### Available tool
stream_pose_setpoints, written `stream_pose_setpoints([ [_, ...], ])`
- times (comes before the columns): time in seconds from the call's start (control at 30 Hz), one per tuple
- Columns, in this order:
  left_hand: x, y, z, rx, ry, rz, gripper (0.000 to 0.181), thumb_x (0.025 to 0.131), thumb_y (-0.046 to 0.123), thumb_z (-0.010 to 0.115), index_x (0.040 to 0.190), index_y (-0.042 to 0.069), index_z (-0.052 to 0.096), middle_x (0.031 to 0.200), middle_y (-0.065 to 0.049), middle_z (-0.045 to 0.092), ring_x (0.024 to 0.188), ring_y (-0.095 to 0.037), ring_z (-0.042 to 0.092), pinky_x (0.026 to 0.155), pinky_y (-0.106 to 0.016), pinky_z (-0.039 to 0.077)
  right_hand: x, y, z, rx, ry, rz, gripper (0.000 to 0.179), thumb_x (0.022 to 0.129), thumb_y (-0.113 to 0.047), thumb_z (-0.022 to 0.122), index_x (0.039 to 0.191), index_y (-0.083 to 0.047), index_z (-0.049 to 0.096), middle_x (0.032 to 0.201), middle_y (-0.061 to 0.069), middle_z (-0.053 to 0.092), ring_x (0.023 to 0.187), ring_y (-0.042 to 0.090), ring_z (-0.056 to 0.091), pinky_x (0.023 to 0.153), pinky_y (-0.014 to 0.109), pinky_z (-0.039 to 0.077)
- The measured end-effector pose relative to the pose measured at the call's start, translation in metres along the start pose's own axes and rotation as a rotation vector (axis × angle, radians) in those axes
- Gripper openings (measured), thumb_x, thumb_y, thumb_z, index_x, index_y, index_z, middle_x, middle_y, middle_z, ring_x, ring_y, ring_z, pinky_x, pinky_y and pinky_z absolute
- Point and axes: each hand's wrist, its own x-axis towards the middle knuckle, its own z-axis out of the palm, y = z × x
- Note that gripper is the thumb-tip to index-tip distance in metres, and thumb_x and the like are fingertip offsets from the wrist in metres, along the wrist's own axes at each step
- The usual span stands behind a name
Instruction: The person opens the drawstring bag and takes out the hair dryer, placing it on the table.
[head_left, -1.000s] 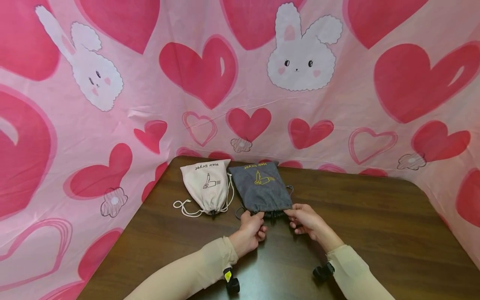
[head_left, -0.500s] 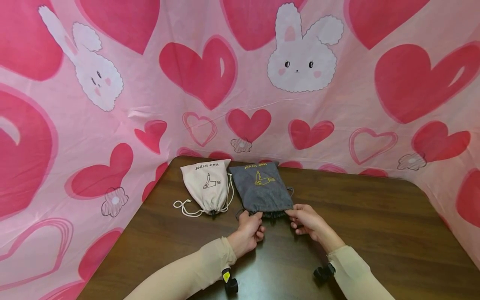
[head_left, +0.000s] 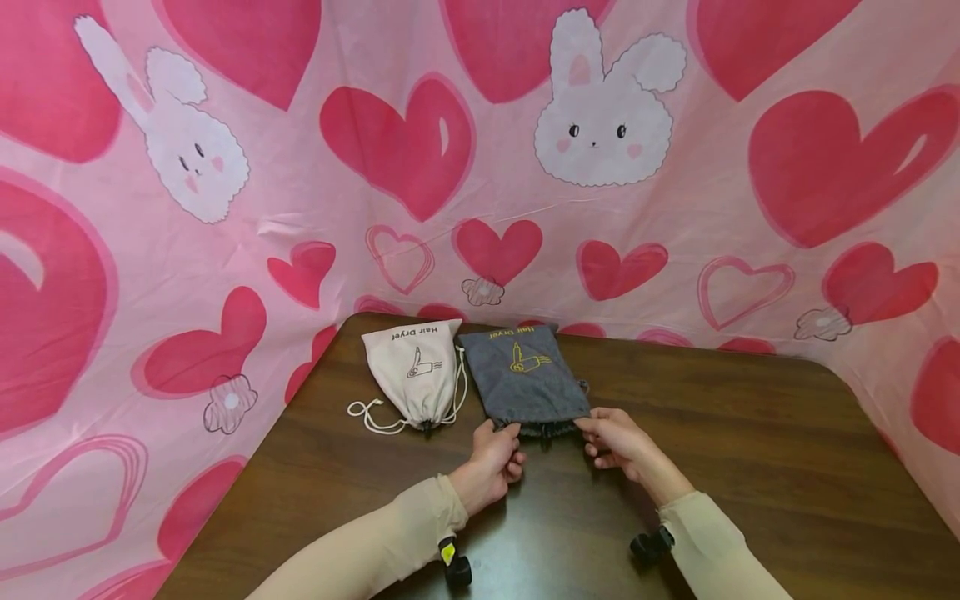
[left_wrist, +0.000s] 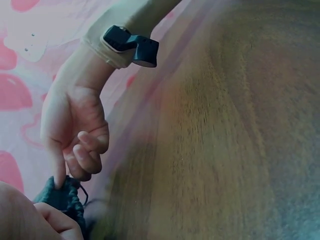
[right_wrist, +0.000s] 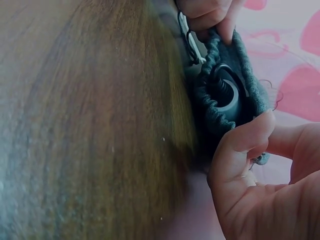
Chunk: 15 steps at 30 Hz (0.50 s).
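Observation:
A dark grey drawstring bag, printed "Hair Dryer" in yellow, lies on the table with its mouth toward me. My left hand pinches the left edge of the mouth between thumb and finger. At the other edge, my right hand pinches the gathered rim the same way. The right wrist view looks into the parted mouth: inside are a grey rounded end and a black ribbed cord, apparently of a hair dryer. The rest of it is hidden in the cloth.
Left of the grey bag lies a cream drawstring bag, also printed "Hair Dryer", with its white cord looped on the wood. The brown table meets a pink cloth with hearts and rabbits behind and at the sides.
Both hands have drawn slightly apart, left hand to the left and right hand to the right. The grey bag's mouth is stretched wider. The cream bag stays put.

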Motion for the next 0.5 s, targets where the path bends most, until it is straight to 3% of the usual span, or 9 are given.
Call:
stream_pose_setpoints([
  [0.27, -0.005, -0.004, -0.003, 0.007, 0.013, -0.032, 0.063, 0.105, 0.007, 0.059, 0.154, -0.003, 0.021, 0.085, -0.009, 0.041, 0.053, -0.009, 0.04, 0.041, -0.015, 0.028, 0.0, 0.006, 0.008, -0.019, -0.005, 0.041, 0.025, 0.105, -0.015, 0.064, 0.094, -0.009, 0.043, 0.073, 0.001, 0.05, 0.057, 0.012, 0.051, 0.049, 0.023, 0.049],
  [0.4, 0.001, 0.011, 0.003, 0.007, -0.003, -0.037, 0.081, 0.106, 0.009, 0.059, 0.165, -0.002, 0.004, 0.114, -0.025, 0.052, 0.054, -0.01, 0.041, 0.042, -0.016, 0.029, 0.004, -0.007, 0.005, -0.011, 0.008, 0.021, 0.023, 0.106, -0.016, 0.063, 0.099, -0.008, 0.044, 0.073, 0.0, 0.05, 0.058, 0.011, 0.051, 0.05, 0.023, 0.049],
  [0.5, 0.001, 0.012, 0.001, -0.002, 0.005, -0.065, 0.086, 0.108, 0.01, 0.058, 0.166, 0.001, -0.004, 0.125, -0.028, 0.051, 0.055, -0.01, 0.042, 0.043, -0.016, 0.03, 0.004, -0.005, 0.004, -0.002, 0.003, 0.033, 0.019, 0.107, -0.018, 0.061, 0.102, -0.007, 0.046, 0.074, -0.001, 0.048, 0.059, 0.01, 0.051, 0.05, 0.022, 0.049],
])
